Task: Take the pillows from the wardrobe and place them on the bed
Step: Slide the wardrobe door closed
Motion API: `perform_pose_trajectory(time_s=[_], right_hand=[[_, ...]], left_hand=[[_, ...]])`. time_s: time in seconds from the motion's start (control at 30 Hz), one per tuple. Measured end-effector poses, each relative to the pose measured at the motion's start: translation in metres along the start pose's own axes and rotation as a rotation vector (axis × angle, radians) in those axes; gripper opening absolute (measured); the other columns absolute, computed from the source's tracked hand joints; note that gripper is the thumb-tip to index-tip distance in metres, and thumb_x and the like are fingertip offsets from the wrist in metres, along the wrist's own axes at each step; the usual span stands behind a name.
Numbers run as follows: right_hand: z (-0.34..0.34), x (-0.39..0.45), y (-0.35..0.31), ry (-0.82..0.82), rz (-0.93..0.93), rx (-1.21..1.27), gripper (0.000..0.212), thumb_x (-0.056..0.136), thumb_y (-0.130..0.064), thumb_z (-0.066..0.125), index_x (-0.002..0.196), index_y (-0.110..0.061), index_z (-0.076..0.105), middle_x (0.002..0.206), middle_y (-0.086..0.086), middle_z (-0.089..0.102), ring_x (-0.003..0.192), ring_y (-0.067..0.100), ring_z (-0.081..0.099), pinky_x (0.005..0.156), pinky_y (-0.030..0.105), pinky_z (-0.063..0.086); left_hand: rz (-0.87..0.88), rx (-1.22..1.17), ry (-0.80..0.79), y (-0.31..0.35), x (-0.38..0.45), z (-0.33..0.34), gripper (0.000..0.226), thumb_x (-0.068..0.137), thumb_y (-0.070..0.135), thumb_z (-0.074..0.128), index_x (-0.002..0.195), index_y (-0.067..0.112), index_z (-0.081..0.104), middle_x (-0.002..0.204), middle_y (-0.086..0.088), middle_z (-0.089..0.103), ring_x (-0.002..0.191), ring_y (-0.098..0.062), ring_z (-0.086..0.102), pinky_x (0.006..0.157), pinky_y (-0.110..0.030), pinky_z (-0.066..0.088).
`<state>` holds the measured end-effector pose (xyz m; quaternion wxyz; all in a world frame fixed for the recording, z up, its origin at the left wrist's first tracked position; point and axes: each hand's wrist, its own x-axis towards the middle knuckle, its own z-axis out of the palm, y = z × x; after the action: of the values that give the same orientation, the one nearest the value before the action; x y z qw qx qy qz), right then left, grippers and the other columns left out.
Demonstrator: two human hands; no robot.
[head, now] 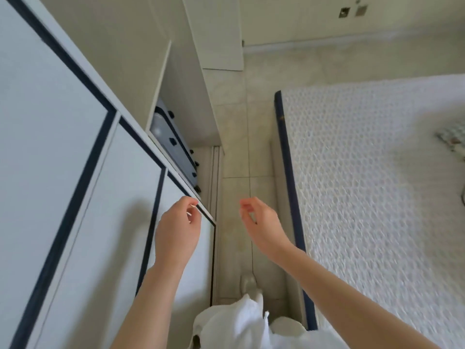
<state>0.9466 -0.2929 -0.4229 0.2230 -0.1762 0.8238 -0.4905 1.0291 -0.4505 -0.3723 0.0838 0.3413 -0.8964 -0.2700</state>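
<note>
Head view: left hand [177,229] reaches forward, fingers loosely curled at the wardrobe [75,152] door edge, holding nothing. Right hand [261,226] hangs beside it, half-curled and empty, between wardrobe and bed [377,185]. Two hands, one bed, one grey case [173,144] inside the wardrobe; pillows can't be seen.

Both bare forearms reach forward, hands well apart. Left hand [177,231] loosely curled, fingers bent inward, holding nothing. Right hand [261,226] also half-curled and empty, palm facing left.
</note>
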Motion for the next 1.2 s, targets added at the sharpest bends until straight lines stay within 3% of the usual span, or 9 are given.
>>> perform_pose_trajectory(time_s=[0.2,0.3,0.43,0.53,0.67,0.8,0.87,1.0,1.2], right_hand=[[0.020,0.064,-0.054,-0.085,-0.070,0.065,0.028,0.098,-0.027,0.043,0.121,-0.019,0.056,0.115,-0.005,0.061,0.106,0.006,0.054,0.086,0.018,0.044],[0.024,0.082,-0.075,-0.162,-0.090,0.106,0.028,0.098,-0.028,0.043,0.120,-0.020,0.056,0.111,-0.007,0.061,0.100,0.003,0.055,0.078,0.011,0.041],[0.028,0.087,-0.105,-0.273,-0.070,0.225,0.029,0.098,-0.031,0.041,0.122,-0.022,0.055,0.112,-0.008,0.060,0.093,-0.002,0.055,0.069,0.006,0.040],[0.036,0.080,-0.135,-0.403,-0.149,0.288,0.037,0.098,-0.036,0.040,0.130,-0.021,0.050,0.121,-0.009,0.055,0.097,-0.003,0.052,0.072,0.005,0.039],[0.050,0.081,-0.161,-0.548,-0.219,0.187,0.055,0.097,-0.045,0.038,0.145,-0.020,0.029,0.149,0.002,0.031,0.111,0.010,0.046,0.092,0.019,0.030],[0.068,0.084,-0.179,-0.637,-0.171,0.246,0.074,0.094,-0.059,0.033,0.151,-0.023,0.002,0.160,0.002,0.003,0.144,0.015,0.010,0.099,0.023,0.010],[0.077,0.084,-0.187,-0.666,-0.143,0.277,0.076,0.093,-0.060,0.031,0.151,-0.026,-0.006,0.160,0.004,-0.003,0.146,0.018,0.005,0.104,0.026,0.008],[0.092,0.084,-0.200,-0.668,-0.089,0.256,0.076,0.096,-0.054,0.030,0.148,-0.024,-0.016,0.159,0.010,-0.012,0.145,0.031,-0.005,0.114,0.050,0.002],[0.094,0.097,-0.193,-0.693,-0.004,0.391,0.075,0.090,-0.066,0.025,0.144,-0.041,-0.021,0.156,0.002,-0.026,0.145,0.020,-0.007,0.102,0.029,0.004]], left_hand=[[0.031,0.053,0.191,0.015,0.044,-0.040,0.022,0.095,0.014,0.052,0.112,0.018,0.065,0.098,0.000,0.071,0.085,-0.019,0.062,0.070,-0.032,0.047],[0.121,0.061,0.301,0.028,0.047,-0.063,0.021,0.094,0.007,0.055,0.110,0.012,0.068,0.098,-0.004,0.072,0.094,-0.025,0.063,0.074,-0.031,0.047],[0.457,0.097,0.649,0.042,0.038,-0.109,0.019,0.091,-0.004,0.053,0.098,0.003,0.070,0.094,-0.004,0.069,0.100,-0.031,0.063,0.091,-0.054,0.050],[0.467,0.484,0.845,0.041,0.037,-0.143,0.025,0.092,-0.005,0.054,0.097,0.007,0.075,0.085,-0.005,0.075,0.114,-0.032,0.062,0.112,-0.063,0.028],[0.396,0.764,0.793,0.040,0.032,-0.156,0.027,0.099,0.005,0.052,0.108,0.012,0.076,0.116,0.000,0.074,0.137,-0.031,0.049,0.120,-0.053,0.008],[0.209,0.999,0.599,0.034,0.026,-0.156,0.036,0.104,0.026,0.047,0.134,0.012,0.058,0.154,-0.003,0.045,0.153,-0.029,0.014,0.118,-0.053,-0.016],[0.127,1.057,0.556,0.035,0.025,-0.155,0.042,0.104,0.032,0.041,0.140,0.012,0.052,0.161,-0.002,0.032,0.154,-0.028,0.002,0.117,-0.053,-0.020],[0.079,1.186,0.512,0.039,0.029,-0.155,0.048,0.107,0.033,0.030,0.151,0.018,0.039,0.166,-0.001,0.018,0.154,-0.031,-0.001,0.116,-0.055,-0.022],[0.014,1.378,0.435,0.041,0.045,-0.150,0.057,0.105,0.034,0.015,0.159,0.024,0.000,0.167,-0.001,-0.013,0.151,-0.035,-0.020,0.108,-0.058,-0.032]])
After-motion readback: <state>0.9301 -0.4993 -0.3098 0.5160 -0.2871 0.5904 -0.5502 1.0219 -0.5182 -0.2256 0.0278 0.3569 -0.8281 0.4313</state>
